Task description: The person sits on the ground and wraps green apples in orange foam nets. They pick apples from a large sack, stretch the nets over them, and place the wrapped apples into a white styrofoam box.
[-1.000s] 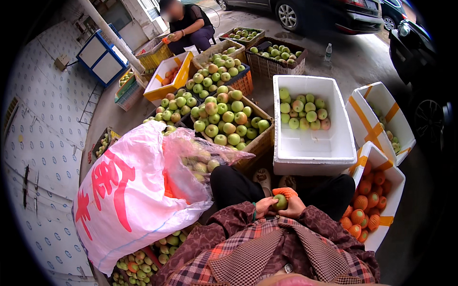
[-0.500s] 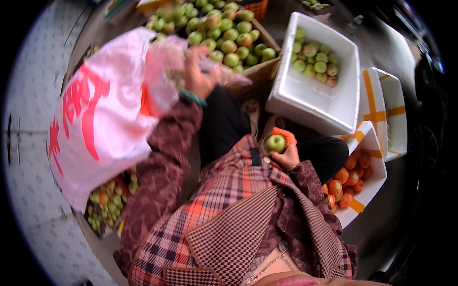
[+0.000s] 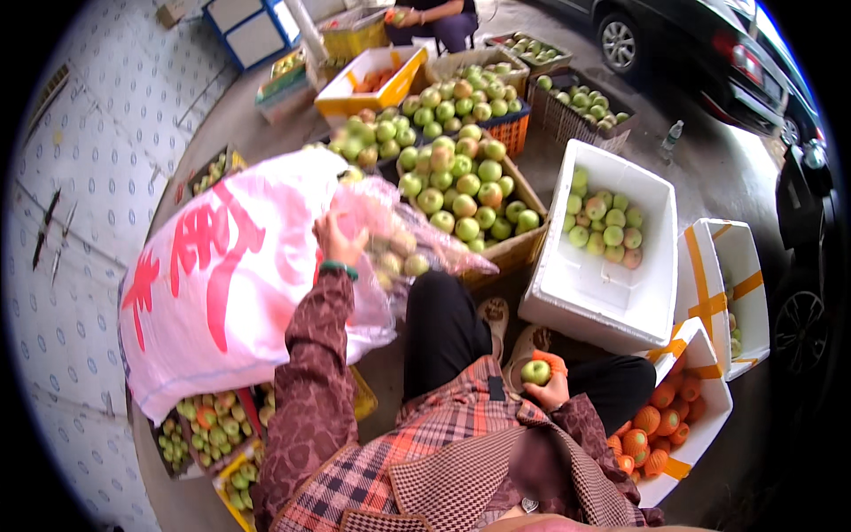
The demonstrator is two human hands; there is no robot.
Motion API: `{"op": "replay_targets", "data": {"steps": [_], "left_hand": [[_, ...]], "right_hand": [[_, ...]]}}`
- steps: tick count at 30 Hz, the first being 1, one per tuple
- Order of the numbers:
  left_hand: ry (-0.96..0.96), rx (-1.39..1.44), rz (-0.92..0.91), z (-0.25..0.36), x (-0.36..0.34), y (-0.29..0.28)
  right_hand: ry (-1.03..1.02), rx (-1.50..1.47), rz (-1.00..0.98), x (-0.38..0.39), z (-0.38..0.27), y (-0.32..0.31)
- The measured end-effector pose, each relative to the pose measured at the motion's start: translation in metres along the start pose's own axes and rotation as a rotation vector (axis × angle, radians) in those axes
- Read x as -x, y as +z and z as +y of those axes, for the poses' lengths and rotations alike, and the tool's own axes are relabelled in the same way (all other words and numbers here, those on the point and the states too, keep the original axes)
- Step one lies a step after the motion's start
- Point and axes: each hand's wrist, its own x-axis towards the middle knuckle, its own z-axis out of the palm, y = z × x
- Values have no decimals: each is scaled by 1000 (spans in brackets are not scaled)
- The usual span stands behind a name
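Gripping green apple (image 3: pixel 535 372) in right hand (image 3: pixel 556 391), along with orange foam net (image 3: pixel 556 363), on near side of big white foam box (image 3: pixel 612 291). Holding left hand (image 3: pixel 340 243) open, thumb spread, at mouth of white sack (image 3: pixel 266 324), left of box; cannot tell if touching.

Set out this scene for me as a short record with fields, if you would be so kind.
Left hand: at the mouth of the large white sack; whether it grips is unclear
Right hand: holds a green apple, with orange foam netting beside it
Ahead: brown box heaped with apples
Ahead, to the right: white foam box, with loose fruit toward its far end
Near right: another foam box, holding orange-netted fruit
Beyond: seated person; dark car; clear bottle
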Motion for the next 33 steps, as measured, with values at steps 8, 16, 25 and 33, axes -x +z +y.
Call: {"op": "replay_targets", "data": {"steps": [8, 16, 25, 33], "left_hand": [[226, 621, -345, 160, 62, 10], [83, 822, -1054, 250, 179, 20], [105, 815, -1151, 225, 212, 31], [358, 535, -985, 238, 213, 25]], "right_hand": [[-39, -64, -3, -6, -27, -10], [-296, 110, -123, -12, -116, -16], [-261, 360, -200, -1, -83, -5], [-334, 505, -174, -8, -95, -7]]}}
